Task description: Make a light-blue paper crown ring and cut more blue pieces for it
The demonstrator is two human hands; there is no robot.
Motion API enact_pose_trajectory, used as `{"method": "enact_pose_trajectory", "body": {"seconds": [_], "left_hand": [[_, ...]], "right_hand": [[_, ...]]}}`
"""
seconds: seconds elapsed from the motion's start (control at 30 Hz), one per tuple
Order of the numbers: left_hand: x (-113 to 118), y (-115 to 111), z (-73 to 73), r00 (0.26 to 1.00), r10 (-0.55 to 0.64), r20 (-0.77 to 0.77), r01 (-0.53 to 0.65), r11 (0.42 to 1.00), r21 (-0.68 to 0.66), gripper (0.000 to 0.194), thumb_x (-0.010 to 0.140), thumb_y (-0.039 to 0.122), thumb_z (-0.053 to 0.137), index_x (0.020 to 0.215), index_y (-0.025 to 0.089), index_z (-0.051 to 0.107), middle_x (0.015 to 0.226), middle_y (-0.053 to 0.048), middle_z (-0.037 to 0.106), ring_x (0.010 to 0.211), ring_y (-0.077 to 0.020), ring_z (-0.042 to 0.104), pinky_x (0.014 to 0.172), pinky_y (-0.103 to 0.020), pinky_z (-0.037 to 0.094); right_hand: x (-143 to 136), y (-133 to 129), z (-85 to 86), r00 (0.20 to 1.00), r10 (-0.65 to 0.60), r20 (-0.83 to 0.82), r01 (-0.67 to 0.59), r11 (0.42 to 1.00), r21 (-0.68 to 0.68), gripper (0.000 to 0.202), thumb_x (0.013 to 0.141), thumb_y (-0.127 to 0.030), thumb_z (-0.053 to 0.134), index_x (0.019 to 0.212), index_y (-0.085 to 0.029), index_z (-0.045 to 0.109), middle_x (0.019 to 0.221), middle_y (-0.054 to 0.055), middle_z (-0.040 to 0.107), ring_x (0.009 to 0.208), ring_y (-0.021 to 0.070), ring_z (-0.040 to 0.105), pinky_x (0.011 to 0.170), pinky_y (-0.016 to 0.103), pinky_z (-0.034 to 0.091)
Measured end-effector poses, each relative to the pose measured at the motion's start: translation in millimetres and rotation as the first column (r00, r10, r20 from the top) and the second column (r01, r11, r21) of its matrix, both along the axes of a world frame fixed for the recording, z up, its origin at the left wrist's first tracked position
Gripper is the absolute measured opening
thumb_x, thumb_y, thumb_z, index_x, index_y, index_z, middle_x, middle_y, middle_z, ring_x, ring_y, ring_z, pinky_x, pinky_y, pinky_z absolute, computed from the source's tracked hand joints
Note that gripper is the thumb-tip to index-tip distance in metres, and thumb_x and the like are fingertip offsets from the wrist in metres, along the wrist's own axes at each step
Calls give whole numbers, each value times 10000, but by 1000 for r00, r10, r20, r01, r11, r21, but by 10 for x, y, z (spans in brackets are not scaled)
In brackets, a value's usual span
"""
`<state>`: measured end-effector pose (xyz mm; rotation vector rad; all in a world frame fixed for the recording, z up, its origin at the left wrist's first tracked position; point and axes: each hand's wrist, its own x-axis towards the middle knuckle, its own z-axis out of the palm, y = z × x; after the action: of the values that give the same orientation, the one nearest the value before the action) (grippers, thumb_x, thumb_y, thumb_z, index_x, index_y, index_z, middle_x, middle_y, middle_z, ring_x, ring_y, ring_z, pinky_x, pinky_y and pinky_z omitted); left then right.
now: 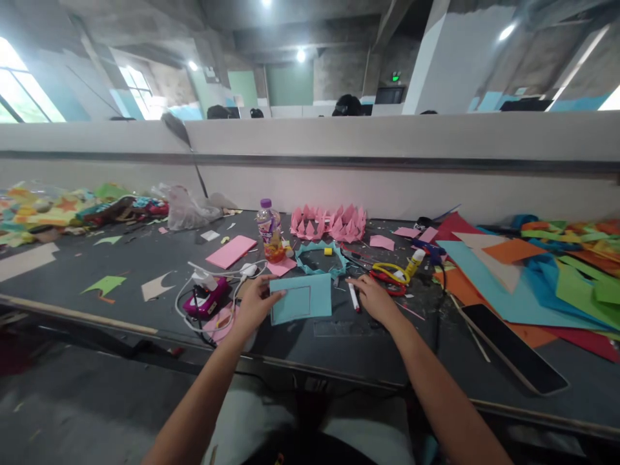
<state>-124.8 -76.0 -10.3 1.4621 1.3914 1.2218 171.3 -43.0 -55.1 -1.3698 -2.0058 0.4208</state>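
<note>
A light blue piece of paper (320, 297) with a rectangle drawn on it is gripped at its left edge by my left hand (256, 300), thumb on top. To its right, my right hand (378, 298) is over the table with the index finger stretched out at the upper end of a white marker (353, 296) with a red end. The marker lies on the table; the hand does not appear to be closed around it. A clear ruler (341, 329) lies below the paper. Just behind are a blue paper crown (303, 263) and scissors with yellow handles (391, 270).
Pink paper crowns (329, 226) and a drink bottle (270, 232) stand at the back. A purple power strip (208, 298) with white cables is on the left. On the right lie a glue stick (415, 259), coloured paper sheets (504, 284) and a phone (513, 349).
</note>
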Motion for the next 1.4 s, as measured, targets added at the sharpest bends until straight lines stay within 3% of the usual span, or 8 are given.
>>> {"method": "enact_pose_trajectory", "body": {"seconds": [0.1,0.2,0.3,0.4,0.57,0.83,1.07,1.4], "left_hand": [[156,214,160,979,-74,189,73,997,13,393,603,431,719,843,152,581,768,-23,654,668,-149,596,612,-246,460],[386,446,328,935,-251,250,253,967,27,429,517,398,797,807,149,603,716,-4,665,596,-126,586,569,-227,445],[603,664,408,910,-342,233,340,939,52,453,486,341,825,842,138,631,576,27,622,481,-92,527,478,-193,383],[718,803,312,897,-280,341,254,960,118,522,476,361,822,911,152,624,715,-12,665,618,-115,594,534,-189,418],[803,764,-88,878,-227,421,219,973,68,503,631,558,658,942,172,573,747,-12,624,574,-117,595,493,-212,429],[882,702,-336,890,-250,381,244,968,65,413,624,527,680,574,156,505,495,77,384,468,-63,372,458,-183,313],[842,683,-289,893,-232,385,215,973,86,352,646,502,653,708,161,595,523,59,453,529,-101,432,486,-198,320],[851,691,-296,866,-222,448,213,975,71,369,605,467,694,791,151,660,721,2,645,687,-154,562,642,-239,433]], "right_hand": [[-34,0,19,961,-2,-276,-1,1000,-11,431,807,-198,428,1223,-209,542,1058,94,595,961,203,560,868,372,441],[-103,-12,50,763,-6,-646,-94,988,-121,424,774,-421,548,1148,-226,588,1083,76,627,948,201,583,799,334,470],[-161,-23,51,676,-82,-732,-190,941,-280,400,641,-508,687,871,-181,681,662,10,643,568,140,563,543,260,459],[-181,-12,36,666,-137,-733,-146,940,-308,418,628,-560,680,748,-161,652,450,-49,497,369,81,392,379,219,348],[-196,14,45,598,-200,-777,-48,958,-283,510,640,-638,615,901,-203,565,722,2,620,561,115,536,497,235,459],[-196,-36,28,754,-172,-634,-76,936,-344,405,651,-581,620,681,-191,518,531,-52,483,438,89,422,420,222,355],[-163,-71,86,875,-86,-477,-92,937,-338,390,685,-540,605,560,-201,460,447,-73,396,434,91,395,464,230,334],[-121,-60,64,928,-24,-372,-121,924,-362,405,714,-582,555,604,-200,474,464,-50,463,453,105,443,516,244,368]]}}
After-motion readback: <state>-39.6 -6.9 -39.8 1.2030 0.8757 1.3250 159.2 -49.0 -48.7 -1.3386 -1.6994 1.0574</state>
